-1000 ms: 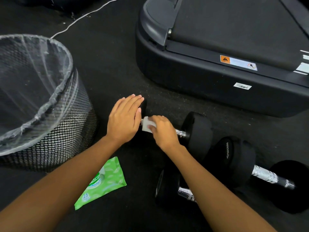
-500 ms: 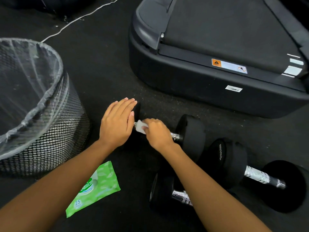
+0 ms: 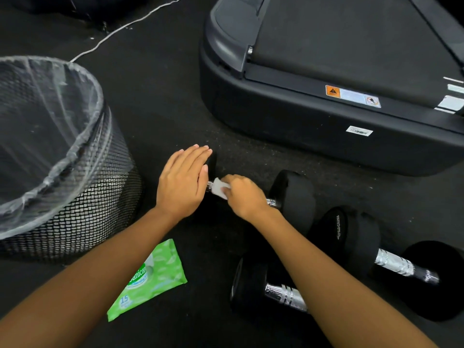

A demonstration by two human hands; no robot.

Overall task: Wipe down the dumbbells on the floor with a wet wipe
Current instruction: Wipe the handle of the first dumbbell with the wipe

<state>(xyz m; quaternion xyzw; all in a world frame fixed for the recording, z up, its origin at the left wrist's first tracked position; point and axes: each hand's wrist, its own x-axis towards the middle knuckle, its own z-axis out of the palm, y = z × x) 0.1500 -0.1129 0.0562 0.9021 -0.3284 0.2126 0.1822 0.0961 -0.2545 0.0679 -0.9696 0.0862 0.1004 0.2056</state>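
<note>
Between the 2 hands: wet wipe (image 3: 219, 188), white, bunched on the chrome handle of dumbbell 1 (image 3: 295, 194).
Right hand (image 3: 244, 194): fingers curled round wipe and handle.
Left hand (image 3: 182, 182): flat, fingers straight and together, pressing on that dumbbell's left head, which it mostly hides.
Right of the right hand, nearer the person: dumbbell 2 (image 3: 399, 264) and dumbbell 3 (image 3: 251, 285), untouched by either hand.

Risks, judged: round heads may roll under the stroke if the flat hand lifts. A small wipe may slip off the handle. Grit on the floor may transfer to the wipe.

Surface: floor (image 3: 163, 96), dark, matt, speckled with pale dust.

Room: treadmill (image 3: 326, 146) beyond the hands. Mesh bin (image 3: 75, 209) with clear liner left of the left hand. Green wipe pack (image 3: 150, 280) under the left forearm. White cable (image 3: 120, 28) far beyond.
</note>
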